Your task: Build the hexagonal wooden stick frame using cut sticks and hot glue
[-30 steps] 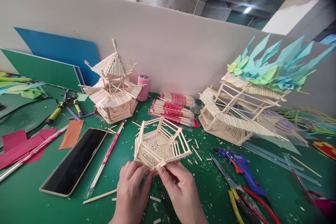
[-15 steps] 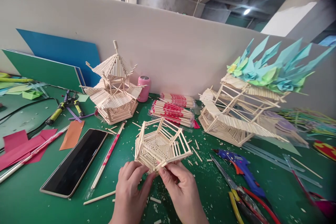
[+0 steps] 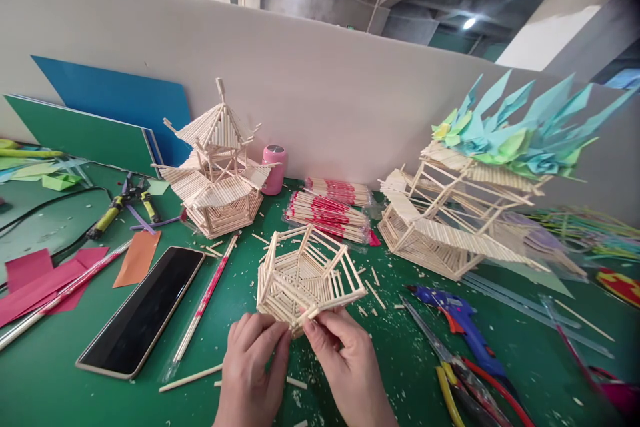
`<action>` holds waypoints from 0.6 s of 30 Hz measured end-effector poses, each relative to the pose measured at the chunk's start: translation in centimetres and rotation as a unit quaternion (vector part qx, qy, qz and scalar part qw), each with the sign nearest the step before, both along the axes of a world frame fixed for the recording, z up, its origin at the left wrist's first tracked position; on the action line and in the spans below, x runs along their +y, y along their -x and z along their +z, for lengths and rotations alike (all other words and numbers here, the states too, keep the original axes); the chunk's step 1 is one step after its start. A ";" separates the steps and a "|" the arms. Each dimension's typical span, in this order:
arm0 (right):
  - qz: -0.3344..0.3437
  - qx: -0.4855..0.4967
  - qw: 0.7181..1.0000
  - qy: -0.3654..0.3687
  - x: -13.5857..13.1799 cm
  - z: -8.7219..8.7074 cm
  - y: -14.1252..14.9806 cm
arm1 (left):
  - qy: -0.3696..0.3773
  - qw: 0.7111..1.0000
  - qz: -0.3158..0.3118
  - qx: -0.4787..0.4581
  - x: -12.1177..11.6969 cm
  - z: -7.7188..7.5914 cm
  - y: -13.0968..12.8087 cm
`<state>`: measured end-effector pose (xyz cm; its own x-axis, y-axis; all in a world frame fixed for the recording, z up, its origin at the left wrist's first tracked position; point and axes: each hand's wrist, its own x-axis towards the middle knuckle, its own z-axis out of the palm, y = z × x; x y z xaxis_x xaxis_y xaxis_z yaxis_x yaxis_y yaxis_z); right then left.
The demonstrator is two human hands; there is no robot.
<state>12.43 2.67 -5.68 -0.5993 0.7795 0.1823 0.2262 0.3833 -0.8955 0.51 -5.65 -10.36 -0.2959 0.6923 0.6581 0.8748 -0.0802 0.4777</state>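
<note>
A many-sided wooden-stick frame (image 3: pixel 303 273), with slatted sides and an open top, stands on the green table in front of me. My right hand (image 3: pixel 345 353) grips its near rim corner between thumb and fingers. Pressed together, the thumb and fingers of my left hand (image 3: pixel 257 360) pinch at the frame's lower near side; a small piece between them would be hidden. Short stick offcuts (image 3: pixel 297 382) lie beneath my hands. Left of them rest a loose stick (image 3: pixel 190 377) and a wrapped pair of chopsticks (image 3: pixel 205 300).
A stick pagoda (image 3: pixel 220 167) and a pink canister (image 3: pixel 275 170) stand behind, beside bundled chopsticks (image 3: pixel 327 215). On the right are another stick pavilion (image 3: pixel 450 213) topped with paper leaves, a blue glue gun (image 3: pixel 463 320) and pliers (image 3: pixel 450 360). A phone (image 3: pixel 143 310) lies left.
My left hand has shifted slightly, its fingers drawing closer together at the frame's near side. The frame and my right hand have stayed nearly still.
</note>
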 end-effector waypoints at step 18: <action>-0.004 0.011 1.000 0.026 -0.1 -0.1 0.0 | 0.014 0.970 0.126 -0.207 -0.7 0.7 0.3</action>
